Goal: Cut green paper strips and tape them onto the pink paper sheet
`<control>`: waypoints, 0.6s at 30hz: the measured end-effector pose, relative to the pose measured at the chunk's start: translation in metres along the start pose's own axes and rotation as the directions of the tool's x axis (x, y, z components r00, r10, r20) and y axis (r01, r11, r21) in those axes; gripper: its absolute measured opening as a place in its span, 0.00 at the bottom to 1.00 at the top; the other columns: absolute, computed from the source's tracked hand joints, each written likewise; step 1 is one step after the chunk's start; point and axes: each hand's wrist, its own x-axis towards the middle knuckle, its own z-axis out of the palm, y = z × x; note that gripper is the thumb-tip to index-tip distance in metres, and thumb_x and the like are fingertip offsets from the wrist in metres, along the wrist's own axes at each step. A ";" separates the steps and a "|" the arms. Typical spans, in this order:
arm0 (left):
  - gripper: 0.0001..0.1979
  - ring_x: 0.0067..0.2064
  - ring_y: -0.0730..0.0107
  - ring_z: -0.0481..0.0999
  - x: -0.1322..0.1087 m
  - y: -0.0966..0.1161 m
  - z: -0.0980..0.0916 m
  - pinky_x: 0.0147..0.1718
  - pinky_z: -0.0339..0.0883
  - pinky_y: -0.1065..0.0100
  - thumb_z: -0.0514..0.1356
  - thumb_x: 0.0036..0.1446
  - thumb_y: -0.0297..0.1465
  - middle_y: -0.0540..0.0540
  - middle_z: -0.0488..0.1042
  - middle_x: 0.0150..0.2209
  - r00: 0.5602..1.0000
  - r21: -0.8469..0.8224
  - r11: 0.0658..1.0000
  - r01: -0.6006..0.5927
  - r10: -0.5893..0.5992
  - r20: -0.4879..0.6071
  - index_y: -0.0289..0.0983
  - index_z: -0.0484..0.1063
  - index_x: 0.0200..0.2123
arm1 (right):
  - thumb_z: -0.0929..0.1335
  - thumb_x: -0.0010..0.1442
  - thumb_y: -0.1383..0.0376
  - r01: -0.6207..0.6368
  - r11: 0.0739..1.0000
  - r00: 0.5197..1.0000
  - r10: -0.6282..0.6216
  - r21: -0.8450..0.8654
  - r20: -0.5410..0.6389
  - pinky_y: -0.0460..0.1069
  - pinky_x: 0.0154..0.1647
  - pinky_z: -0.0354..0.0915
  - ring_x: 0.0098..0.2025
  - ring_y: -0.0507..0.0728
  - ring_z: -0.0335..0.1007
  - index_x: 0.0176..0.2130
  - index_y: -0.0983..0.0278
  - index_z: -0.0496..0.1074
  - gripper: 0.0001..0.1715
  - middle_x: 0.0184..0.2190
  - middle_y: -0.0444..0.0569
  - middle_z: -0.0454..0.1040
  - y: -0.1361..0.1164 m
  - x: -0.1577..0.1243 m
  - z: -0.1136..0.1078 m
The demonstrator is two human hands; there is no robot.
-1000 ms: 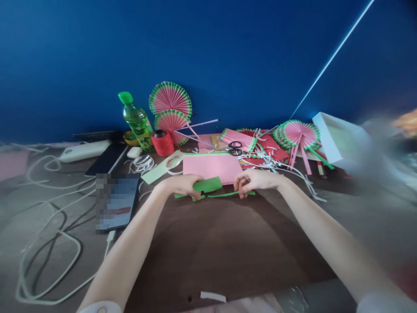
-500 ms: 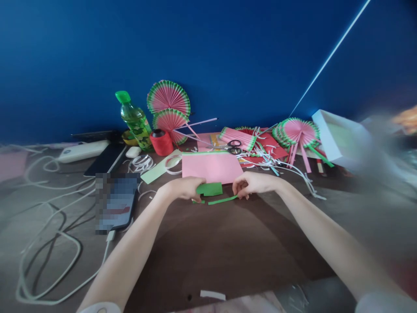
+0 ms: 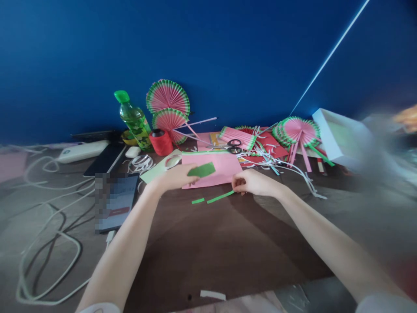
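Observation:
My left hand [image 3: 172,177] holds a small green paper piece [image 3: 201,170] lifted over the pink paper sheet [image 3: 224,167] on the brown table. My right hand [image 3: 253,183] pinches the right end of a thin green paper strip [image 3: 220,197] that lies on the table. A shorter green strip [image 3: 197,201] lies loose just left of it, touching neither hand.
Behind the pink sheet are black scissors [image 3: 233,147], pink-and-green paper fans [image 3: 167,96], a red thread spool [image 3: 160,142], a green bottle [image 3: 132,118] and paper scraps. A phone [image 3: 115,201], a dark tablet [image 3: 104,160] and white cables [image 3: 48,252] lie left. A white box [image 3: 339,137] stands right.
My left hand has lifted the green piece up and away from the strips, over the pink sheet. The thin strip stays on the table under my right fingers.

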 end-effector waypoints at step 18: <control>0.06 0.27 0.71 0.74 0.008 -0.005 0.004 0.28 0.65 0.70 0.52 0.53 0.34 0.48 0.76 0.29 0.972 -0.327 0.924 -0.197 0.142 -0.185 0.37 0.64 0.31 | 0.67 0.53 0.57 0.216 0.972 0.873 -0.147 0.098 -0.465 0.48 0.32 0.65 0.31 0.53 0.71 0.39 0.64 0.68 0.16 0.35 0.51 0.74 -0.033 0.041 -0.004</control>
